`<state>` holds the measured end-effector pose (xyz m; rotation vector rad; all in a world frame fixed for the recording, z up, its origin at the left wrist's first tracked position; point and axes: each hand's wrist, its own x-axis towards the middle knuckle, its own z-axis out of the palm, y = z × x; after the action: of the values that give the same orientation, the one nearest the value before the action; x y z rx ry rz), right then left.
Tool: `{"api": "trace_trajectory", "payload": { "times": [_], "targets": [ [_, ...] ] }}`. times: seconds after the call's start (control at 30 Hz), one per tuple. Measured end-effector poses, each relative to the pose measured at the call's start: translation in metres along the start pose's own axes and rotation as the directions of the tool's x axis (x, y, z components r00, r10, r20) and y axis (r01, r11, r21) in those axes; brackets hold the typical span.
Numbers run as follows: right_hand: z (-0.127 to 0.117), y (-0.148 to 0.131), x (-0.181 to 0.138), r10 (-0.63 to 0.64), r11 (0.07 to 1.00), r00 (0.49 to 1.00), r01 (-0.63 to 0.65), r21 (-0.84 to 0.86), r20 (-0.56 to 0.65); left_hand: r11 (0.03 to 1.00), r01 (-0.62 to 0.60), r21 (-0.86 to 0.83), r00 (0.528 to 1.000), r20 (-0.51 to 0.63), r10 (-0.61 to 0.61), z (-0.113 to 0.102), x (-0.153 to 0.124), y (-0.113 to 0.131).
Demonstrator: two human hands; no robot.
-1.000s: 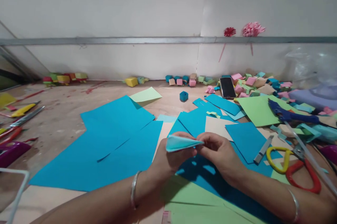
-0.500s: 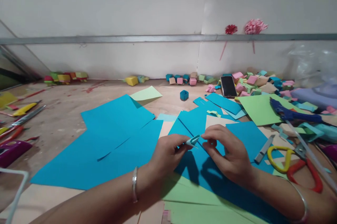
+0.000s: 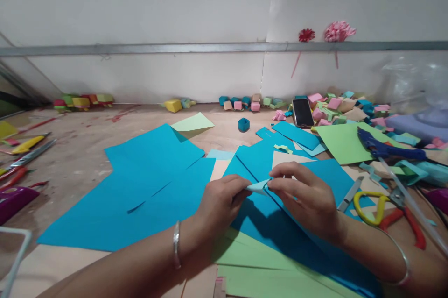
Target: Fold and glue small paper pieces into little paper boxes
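Note:
Between my two hands is a small light-blue folded paper piece (image 3: 258, 188), held above the blue paper sheets. My left hand (image 3: 224, 202) pinches its left end between thumb and fingers. The fingertips of my right hand (image 3: 304, 193) are closed on its right end, where a fold shows; the thumb is partly hidden. Under the hands lies blue paper (image 3: 259, 218) with a dark slit or edge running across it. Another large blue sheet (image 3: 115, 209) spreads to the left. Green paper sheets (image 3: 259, 274) lie nearest to me.
A small blue paper box (image 3: 244, 124) stands behind the sheets. To the right are a box cutter (image 3: 350, 195), scissors (image 3: 373, 209), a blue glue gun (image 3: 388, 147), a phone (image 3: 303, 112) and a heap of paper pieces (image 3: 336, 106). Pens and cutters (image 3: 31, 148) lie far left.
My right hand has moved in from just apart and now grips the right end of the folded piece. The piece has turned flatter. The view has tilted slightly down.

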<state>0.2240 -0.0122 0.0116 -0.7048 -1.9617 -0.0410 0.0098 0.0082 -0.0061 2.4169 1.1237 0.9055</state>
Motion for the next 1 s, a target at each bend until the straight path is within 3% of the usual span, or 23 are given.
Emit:
{"api": "trace_trajectory", "payload": {
  "times": [0.17, 0.3, 0.47, 0.63, 0.83, 1.0],
  "targets": [
    [-0.003, 0.0, 0.004, 0.084, 0.989, 0.99, -0.097, 0.113, 0.112, 1.0, 0.025, 0.019, 1.0, 0.015, -0.025, 0.001, -0.001, 0.002],
    [-0.001, 0.003, 0.002, 0.122, 0.958, 0.972, -0.168, 0.232, 0.2, 0.992, 0.015, 0.126, 1.0, -0.011, -0.013, 0.001, 0.0, -0.001],
    [0.0, 0.005, -0.001, 0.132, 0.987, 0.975, -0.146, 0.071, 0.178, 0.97, 0.064, 0.234, 0.998, -0.003, -0.065, 0.003, 0.003, -0.004],
    [-0.001, 0.006, 0.003, 0.14, 0.99, 0.958, -0.143, -0.005, 0.251, 0.968, 0.004, 0.252, 1.0, 0.027, -0.011, 0.005, 0.004, -0.007],
    [0.0, 0.004, 0.0, 0.117, 0.993, 0.971, -0.12, 0.001, 0.209, 0.945, -0.08, 0.316, 0.996, 0.061, 0.064, 0.01, 0.002, -0.013],
    [0.001, -0.005, -0.003, 0.187, 0.978, 0.979, -0.193, 0.079, 0.08, 0.959, -0.071, 0.275, 0.997, 0.042, 0.062, 0.008, 0.002, -0.007]
  ]
}}
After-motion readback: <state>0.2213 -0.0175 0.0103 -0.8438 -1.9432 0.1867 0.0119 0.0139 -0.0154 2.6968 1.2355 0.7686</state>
